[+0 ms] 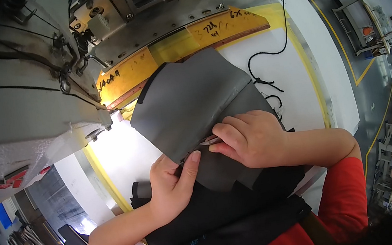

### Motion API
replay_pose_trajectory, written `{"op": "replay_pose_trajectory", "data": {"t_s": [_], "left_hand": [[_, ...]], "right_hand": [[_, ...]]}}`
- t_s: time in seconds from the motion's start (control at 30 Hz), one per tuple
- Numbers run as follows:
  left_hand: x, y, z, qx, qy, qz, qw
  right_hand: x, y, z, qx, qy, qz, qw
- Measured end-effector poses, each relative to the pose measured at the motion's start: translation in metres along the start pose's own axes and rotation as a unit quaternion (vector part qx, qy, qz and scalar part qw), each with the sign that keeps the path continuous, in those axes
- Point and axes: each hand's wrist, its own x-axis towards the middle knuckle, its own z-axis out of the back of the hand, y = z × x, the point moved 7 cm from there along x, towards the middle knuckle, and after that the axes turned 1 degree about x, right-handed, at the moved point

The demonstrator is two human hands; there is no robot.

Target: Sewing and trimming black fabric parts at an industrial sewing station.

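Note:
A dark grey fabric piece (187,94), with a seam running slantwise across it, lies in front of me on the white table. My left hand (172,182) grips it at the seam's lower end, thumb on top and fingers mostly hidden. Close by, my right hand (253,140) is closed around a small pointed metal tool (207,142). Only its tip shows, right at the seam beside my left thumb; I cannot make out its kind. Black fabric (268,185) hangs below the grey piece, toward my body.
A machine with a pale body (31,114) stands at the left. Its long yellow plate (227,24) with a brownish lower strip spans the far side, just beyond the fabric. A black cord (266,53) lies on the white table (302,103) at the right.

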Motion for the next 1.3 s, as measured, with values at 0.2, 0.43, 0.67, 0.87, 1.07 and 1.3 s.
{"op": "replay_pose_trajectory", "data": {"t_s": [0.2, 0.43, 0.67, 0.87, 1.07, 1.3], "left_hand": [[0.001, -0.004, -0.002, 0.023, 0.0, -0.01, 1.0], [0.004, -0.01, -0.008, 0.039, 0.006, -0.024, 0.999], [0.0, 0.001, 0.0, -0.023, 0.014, 0.029, 0.999], [0.001, -0.003, -0.002, -0.087, 0.037, 0.052, 0.994], [0.002, -0.002, -0.001, -0.082, 0.004, 0.047, 0.995], [0.004, -0.005, -0.002, -0.04, -0.009, 0.028, 0.999]], "right_hand": [[0.002, 0.0, 0.001, -0.001, -0.008, -0.005, 1.0], [-0.001, -0.006, 0.004, 0.004, -0.028, 0.005, 1.0], [0.0, -0.009, 0.008, 0.022, -0.033, -0.018, 0.999], [-0.001, -0.007, 0.0, 0.033, -0.001, -0.017, 0.999], [-0.002, -0.004, -0.003, 0.018, 0.006, -0.007, 1.0], [0.0, -0.004, -0.001, 0.002, 0.014, -0.009, 1.0]]}}
